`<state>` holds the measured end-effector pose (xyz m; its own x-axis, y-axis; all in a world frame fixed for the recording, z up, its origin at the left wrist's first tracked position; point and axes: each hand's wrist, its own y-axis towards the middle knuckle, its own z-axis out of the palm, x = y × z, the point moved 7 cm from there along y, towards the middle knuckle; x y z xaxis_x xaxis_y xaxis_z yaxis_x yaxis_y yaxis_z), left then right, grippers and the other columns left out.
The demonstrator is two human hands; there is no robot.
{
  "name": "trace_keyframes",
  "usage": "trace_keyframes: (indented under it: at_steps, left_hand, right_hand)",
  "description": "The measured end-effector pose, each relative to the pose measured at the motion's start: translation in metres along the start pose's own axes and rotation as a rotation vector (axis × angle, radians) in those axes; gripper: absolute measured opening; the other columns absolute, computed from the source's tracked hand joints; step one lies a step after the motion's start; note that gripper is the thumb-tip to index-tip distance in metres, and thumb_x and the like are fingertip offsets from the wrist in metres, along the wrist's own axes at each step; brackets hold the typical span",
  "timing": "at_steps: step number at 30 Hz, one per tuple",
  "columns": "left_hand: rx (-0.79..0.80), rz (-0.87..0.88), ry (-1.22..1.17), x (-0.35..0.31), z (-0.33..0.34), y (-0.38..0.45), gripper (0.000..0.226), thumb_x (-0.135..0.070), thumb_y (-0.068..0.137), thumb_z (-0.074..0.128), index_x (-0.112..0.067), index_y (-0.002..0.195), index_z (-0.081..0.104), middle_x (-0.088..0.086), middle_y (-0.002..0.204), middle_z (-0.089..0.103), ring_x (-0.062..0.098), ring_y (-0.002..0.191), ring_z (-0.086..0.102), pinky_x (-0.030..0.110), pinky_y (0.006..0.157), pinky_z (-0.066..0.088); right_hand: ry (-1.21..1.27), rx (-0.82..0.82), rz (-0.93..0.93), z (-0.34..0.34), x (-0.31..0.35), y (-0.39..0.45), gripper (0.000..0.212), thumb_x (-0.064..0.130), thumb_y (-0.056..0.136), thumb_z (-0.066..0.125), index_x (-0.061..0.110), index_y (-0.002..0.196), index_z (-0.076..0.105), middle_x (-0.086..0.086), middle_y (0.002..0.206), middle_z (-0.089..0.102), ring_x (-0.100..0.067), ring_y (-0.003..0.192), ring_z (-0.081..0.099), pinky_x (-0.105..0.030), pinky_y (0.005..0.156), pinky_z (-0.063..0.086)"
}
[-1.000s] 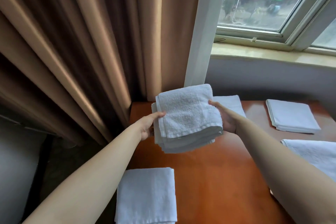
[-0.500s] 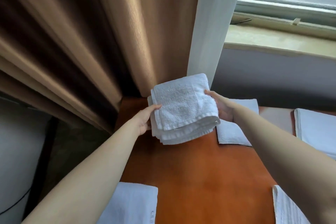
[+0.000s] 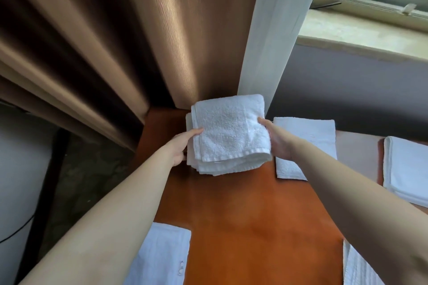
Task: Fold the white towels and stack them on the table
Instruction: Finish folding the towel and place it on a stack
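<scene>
Towels in a folded white bundle [image 3: 228, 136] sit between both hands at the far left corner of the counter [image 3: 254, 215]; the left hand [image 3: 179, 147] takes the bundle's left edge, thumb lying on top and fingers hidden beneath, so its grip is closed on the cloth; the right hand [image 3: 276, 140] takes the right edge in the same way, thumb on the upper face and fingers tucked under; whether the bundle touches the wood or hangs just above it cannot be told. Several layers show at the near edge of the bundle, the top layer rolled over in a soft fold; its far edge lies in front of the foot of the white curtain [image 3: 278, 30].

Just right of the bundle, partly under the right forearm, a flat folded towel [image 3: 308, 134] lies on the counter; further right, near the frame's edge, lies another folded towel [image 3: 407, 169]; at the near left corner a third folded towel [image 3: 162, 259] overhangs toward the bottom of the view, faint stitching on its near edge; at the near right a ribbed white towel [image 3: 356, 268] is cut off by the frame and by the right arm.

Brown curtains [image 3: 115, 41] hang in heavy pleats behind and to the left of the counter; a window sill [image 3: 361, 37] runs along the upper right above a grey wall [image 3: 347, 90].
</scene>
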<state>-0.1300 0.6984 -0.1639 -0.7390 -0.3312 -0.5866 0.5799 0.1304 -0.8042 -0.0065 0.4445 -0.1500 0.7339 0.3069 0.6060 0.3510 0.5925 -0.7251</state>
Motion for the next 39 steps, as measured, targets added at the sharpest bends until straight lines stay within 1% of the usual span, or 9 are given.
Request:
trace_keyframes:
  at_steps: [3,8,13,18,23,27,30,35,39]
  left_hand:
    - [0.066,-0.009,0.012,0.005,-0.015,-0.007,0.063,-0.052,0.074,0.084,-0.022,0.127,0.066,0.004,0.119,0.074,0.023,0.11,0.071,0.047,0.102,0.051]
    - [0.096,-0.038,0.045,0.018,-0.04,-0.02,0.063,-0.052,0.076,0.083,-0.021,0.128,0.065,0.004,0.121,0.073,0.023,0.112,0.071,0.047,0.103,0.051]
    - [-0.046,0.022,0.17,0.013,-0.048,-0.036,0.076,-0.065,0.066,0.083,-0.023,0.127,0.065,-0.001,0.119,0.073,0.02,0.112,0.067,0.046,0.104,0.049]
    - [-0.07,0.07,0.209,0.013,-0.067,-0.063,0.083,-0.067,0.077,0.074,-0.025,0.145,0.05,0.002,0.144,0.055,0.023,0.133,0.051,0.051,0.117,0.033]
    - [-0.088,0.125,0.214,0.025,-0.101,-0.107,0.084,-0.066,0.082,0.07,-0.024,0.149,0.044,0.004,0.147,0.054,0.022,0.132,0.052,0.048,0.115,0.038]
    - [-0.093,0.133,0.27,0.06,-0.127,-0.144,0.076,-0.065,0.086,0.066,-0.025,0.147,0.046,0.003,0.148,0.053,0.022,0.135,0.05,0.049,0.117,0.036]
    - [-0.087,0.117,0.346,0.098,-0.149,-0.162,0.074,-0.063,0.087,0.065,-0.026,0.148,0.046,0.001,0.153,0.047,0.023,0.142,0.042,0.05,0.12,0.028]
    - [-0.104,0.088,0.405,0.165,-0.187,-0.182,0.089,-0.057,0.082,0.075,-0.026,0.155,0.035,0.002,0.161,0.034,0.024,0.146,0.035,0.042,0.117,0.032]
    - [-0.102,0.021,0.347,0.212,-0.212,-0.186,0.085,-0.055,0.08,0.078,-0.022,0.151,0.042,0.0,0.153,0.047,0.023,0.139,0.044,0.046,0.117,0.035]
  right_hand:
    - [0.019,0.01,0.016,0.016,-0.027,-0.001,0.073,0.069,0.084,0.066,0.029,0.143,0.05,-0.006,0.136,0.065,-0.028,0.125,0.063,-0.05,0.109,0.044]
    - [0.046,-0.018,0.002,0.037,-0.058,-0.005,0.074,0.068,0.08,0.073,0.032,0.14,0.052,-0.004,0.134,0.067,-0.025,0.122,0.065,-0.048,0.102,0.049]
    - [0.014,-0.096,-0.033,0.045,-0.05,-0.025,0.083,0.076,0.069,0.076,0.03,0.136,0.056,0.0,0.129,0.07,-0.02,0.116,0.068,-0.04,0.091,0.054]
    - [-0.005,-0.191,-0.078,0.051,-0.043,-0.057,0.095,0.082,0.074,0.065,0.02,0.144,0.052,-0.003,0.133,0.067,-0.019,0.12,0.066,-0.038,0.098,0.052]
    - [-0.086,-0.295,-0.005,0.072,-0.069,-0.089,0.11,0.091,0.06,0.066,0.019,0.142,0.053,-0.009,0.14,0.062,-0.027,0.126,0.06,-0.048,0.109,0.045]
    - [-0.065,-0.368,0.01,0.104,-0.102,-0.111,0.129,0.084,0.056,0.073,0.014,0.156,0.032,-0.02,0.155,0.039,-0.039,0.139,0.043,-0.055,0.11,0.043]
    - [-0.069,-0.352,0.061,0.143,-0.137,-0.117,0.141,0.088,0.041,0.077,0.016,0.155,0.034,-0.019,0.153,0.04,-0.041,0.136,0.046,-0.055,0.107,0.045]
    - [-0.104,-0.254,0.121,0.216,-0.207,-0.116,0.143,0.086,0.04,0.079,0.019,0.157,0.032,-0.017,0.16,0.033,-0.038,0.144,0.037,-0.057,0.111,0.04]
    - [-0.082,-0.251,0.143,0.251,-0.253,-0.111,0.142,0.084,0.042,0.081,0.019,0.158,0.029,-0.013,0.161,0.033,-0.033,0.145,0.037,-0.054,0.115,0.036]
